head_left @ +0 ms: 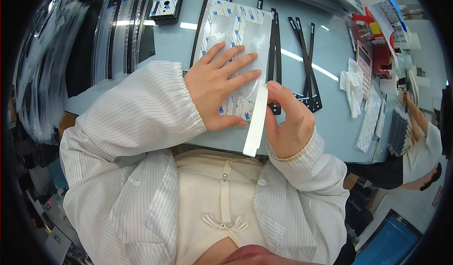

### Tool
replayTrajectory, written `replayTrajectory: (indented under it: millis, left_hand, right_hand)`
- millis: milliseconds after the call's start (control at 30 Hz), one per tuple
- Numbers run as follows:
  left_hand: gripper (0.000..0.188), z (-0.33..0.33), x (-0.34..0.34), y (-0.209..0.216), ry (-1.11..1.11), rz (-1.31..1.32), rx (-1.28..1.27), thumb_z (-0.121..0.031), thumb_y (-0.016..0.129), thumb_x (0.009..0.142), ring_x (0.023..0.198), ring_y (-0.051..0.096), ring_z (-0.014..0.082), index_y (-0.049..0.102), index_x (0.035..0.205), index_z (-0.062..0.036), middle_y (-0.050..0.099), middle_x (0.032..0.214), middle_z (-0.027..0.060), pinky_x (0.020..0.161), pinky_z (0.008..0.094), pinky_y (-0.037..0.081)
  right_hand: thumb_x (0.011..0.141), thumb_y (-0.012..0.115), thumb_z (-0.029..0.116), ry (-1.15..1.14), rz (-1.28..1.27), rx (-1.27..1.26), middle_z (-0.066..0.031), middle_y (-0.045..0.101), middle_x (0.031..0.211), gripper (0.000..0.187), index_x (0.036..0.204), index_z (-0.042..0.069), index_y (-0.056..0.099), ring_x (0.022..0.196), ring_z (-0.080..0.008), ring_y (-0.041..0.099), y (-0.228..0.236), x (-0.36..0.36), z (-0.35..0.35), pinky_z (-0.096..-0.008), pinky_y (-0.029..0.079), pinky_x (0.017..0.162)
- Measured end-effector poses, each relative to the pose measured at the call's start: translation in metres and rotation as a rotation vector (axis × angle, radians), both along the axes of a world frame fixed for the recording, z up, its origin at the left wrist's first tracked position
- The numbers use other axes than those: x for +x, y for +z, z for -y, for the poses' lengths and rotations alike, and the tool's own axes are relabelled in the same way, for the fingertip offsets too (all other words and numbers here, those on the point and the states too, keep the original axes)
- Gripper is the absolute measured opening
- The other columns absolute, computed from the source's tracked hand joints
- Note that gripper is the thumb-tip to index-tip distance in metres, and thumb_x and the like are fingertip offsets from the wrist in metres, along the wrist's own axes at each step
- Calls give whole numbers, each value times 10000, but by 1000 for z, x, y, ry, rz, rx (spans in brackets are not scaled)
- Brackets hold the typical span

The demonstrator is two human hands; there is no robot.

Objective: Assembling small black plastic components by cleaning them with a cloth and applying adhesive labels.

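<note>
My left hand (pixel 213 85) lies flat with its fingers spread on a clear plastic sheet (pixel 257 39) whose patches have printed white-and-blue backing. At the sheet's right edge, my right hand (pixel 293 125) is closed, its fingertips pinching the side of a long white strip (pixel 255 130). The strip slants down toward me past the table's near edge, and its upper end meets the sheet. Part of the pinch is hidden behind the strip. Narrow black strips (pixel 277 52) show along and under the sheet, and several crossed black strips (pixel 309 62) lie to its right.
Clear and black panels (pixel 120 38) lie at the left, beside a hanging stack of clear plastic sheets (pixel 45 71). A small stacked block (pixel 165 11) stands at the back. Right of me are a crumpled white tissue (pixel 352 86) and a pink calculator (pixel 364 66); another person (pixel 420 151) sits beyond.
</note>
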State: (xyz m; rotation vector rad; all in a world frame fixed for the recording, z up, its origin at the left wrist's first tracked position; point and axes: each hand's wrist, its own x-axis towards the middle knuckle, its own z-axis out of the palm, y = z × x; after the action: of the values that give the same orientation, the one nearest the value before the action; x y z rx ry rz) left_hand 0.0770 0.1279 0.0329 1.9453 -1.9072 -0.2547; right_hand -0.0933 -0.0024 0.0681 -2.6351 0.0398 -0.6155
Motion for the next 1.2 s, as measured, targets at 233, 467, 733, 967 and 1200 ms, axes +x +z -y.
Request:
replayTrajectory:
  millis: [233,467,733,967,1200]
  left_hand:
    - [883,-1,2,2,-15,62,23,-579,721,737,1440,242,339,425,1424,-110,338,1509,145,1198,517,130]
    - [964,-2,3,6,-15,7,3,-533,786,629,1432,253,368,439,1424,-114,347,1509,152,1181,544,130]
    - [917,-4,4,8,-46,-16,-28,-456,785,693,1420,275,372,400,1443,-96,349,1493,192,1175,528,181]
    - [472,-11,-3,-4,-252,190,-284,-232,716,799,1116,602,340,589,1172,27,620,1143,200,945,446,495]
    - [284,-21,15,36,-173,168,-663,42,655,724,599,649,214,670,1006,62,650,737,107,533,306,535]
  right_hand:
    - [730,706,-118,26,129,3,-169,658,870,589,1251,12,463,666,-271,662,6,-1,-7,-333,524,572]
    - [733,737,-139,24,94,156,-119,636,837,749,1333,19,317,732,-192,657,23,-10,-5,-306,544,682]
    - [716,719,-159,-113,219,349,-122,631,924,922,1419,93,178,758,-178,662,42,-18,12,-255,550,682]
    - [721,717,-145,-292,279,563,-113,631,880,891,1396,122,200,759,-179,672,43,-23,38,-258,555,730]
    - [755,719,-126,-385,334,705,-103,624,887,925,1462,116,173,737,-130,638,43,-20,53,-268,537,769]
